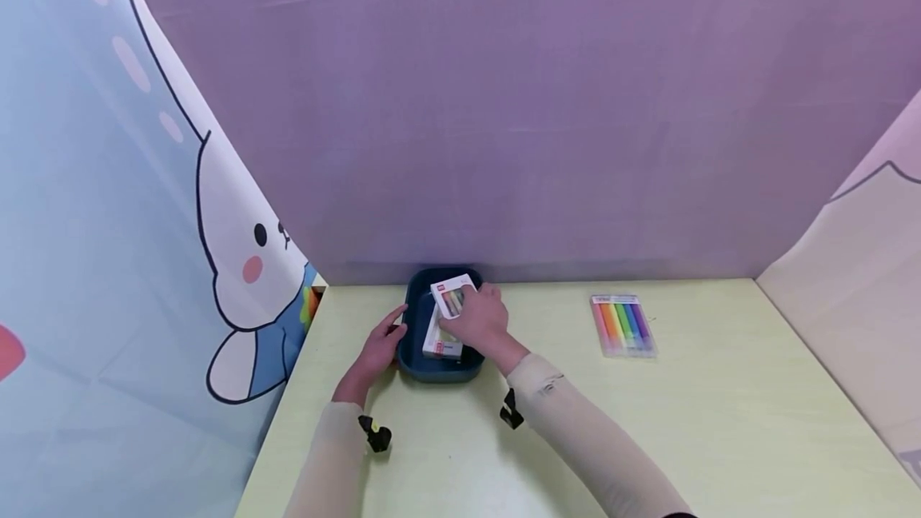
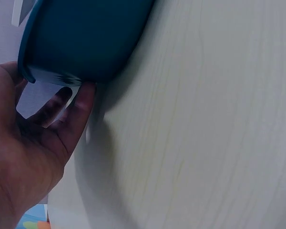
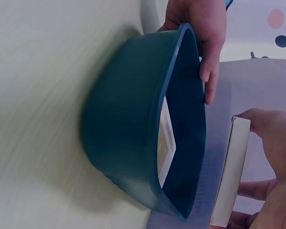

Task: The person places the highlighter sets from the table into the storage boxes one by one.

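A dark teal plastic bin point(image 1: 440, 374) sits near the table's back edge. My left hand point(image 1: 377, 350) grips its left side; in the left wrist view fingertips point(image 2: 87, 90) press the outer wall, and in the right wrist view fingers point(image 3: 209, 71) reach over the rim. My right hand point(image 1: 480, 316) pinches a small white box point(image 1: 441, 291) with coloured sticks pictured on its front, by its edges, above the bin. In the right wrist view this held box point(image 3: 232, 171) appears edge-on, beyond the rim. A second white box point(image 1: 435, 342) lies inside the bin, partly covered by my right hand.
A clear flat pack of rainbow-coloured markers point(image 1: 623, 326) lies on the pale wooden table point(image 1: 719, 422), to the right of the bin. A purple cloth wall point(image 1: 532, 118) rises right behind the table. A blue cartoon-print sheet point(image 1: 108, 222) hangs at the left.
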A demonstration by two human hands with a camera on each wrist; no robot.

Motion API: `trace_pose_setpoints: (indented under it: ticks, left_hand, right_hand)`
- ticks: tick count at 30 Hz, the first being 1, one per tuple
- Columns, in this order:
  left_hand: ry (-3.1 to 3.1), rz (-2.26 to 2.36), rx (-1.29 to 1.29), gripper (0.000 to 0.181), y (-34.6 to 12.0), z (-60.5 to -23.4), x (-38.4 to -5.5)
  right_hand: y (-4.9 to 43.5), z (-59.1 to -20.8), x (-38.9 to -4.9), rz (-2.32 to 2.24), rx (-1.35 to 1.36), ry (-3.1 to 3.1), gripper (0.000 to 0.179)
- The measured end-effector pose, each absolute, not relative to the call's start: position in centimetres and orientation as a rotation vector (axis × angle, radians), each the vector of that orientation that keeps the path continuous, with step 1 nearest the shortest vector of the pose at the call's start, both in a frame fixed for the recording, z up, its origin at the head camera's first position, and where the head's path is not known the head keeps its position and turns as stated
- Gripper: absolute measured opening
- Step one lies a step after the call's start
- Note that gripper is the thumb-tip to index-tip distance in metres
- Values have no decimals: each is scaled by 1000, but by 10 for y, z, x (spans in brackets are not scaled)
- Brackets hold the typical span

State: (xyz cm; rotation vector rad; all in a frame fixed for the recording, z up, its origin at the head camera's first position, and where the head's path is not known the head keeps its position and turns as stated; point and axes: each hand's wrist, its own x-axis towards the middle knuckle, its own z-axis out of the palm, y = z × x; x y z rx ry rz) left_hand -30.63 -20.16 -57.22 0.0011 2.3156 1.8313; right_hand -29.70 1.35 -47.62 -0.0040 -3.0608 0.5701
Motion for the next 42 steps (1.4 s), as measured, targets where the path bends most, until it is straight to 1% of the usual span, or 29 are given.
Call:
trace_pose_setpoints:
  ticks: [12, 18, 20, 28, 36, 42]
  left_hand:
    - [2326, 1796, 8, 45, -202, -575, -311]
    - [2341, 1779, -6, 44, -200, -577, -312]
    - [2345, 1777, -16, 44, -200, -577, -312]
    - [2390, 1754, -39, 45, -202, -580, -314]
    - [2406, 1725, -46, 44, -201, -583, -315]
    - [2395, 1729, -58, 44, -202, -583, -312]
  right_hand:
    - [3, -483, -297, 546, -1, -3075, 77]
    - [3, -490, -298, 516, 15, -3080, 89]
    - [4, -494, -298, 509, 36, -3084, 90]
    - [15, -504, -295, 542, 65, -3069, 72]
    - [33, -502, -293, 589, 88, -3035, 67]
    - [48, -506, -291, 642, 40, -3029, 64]
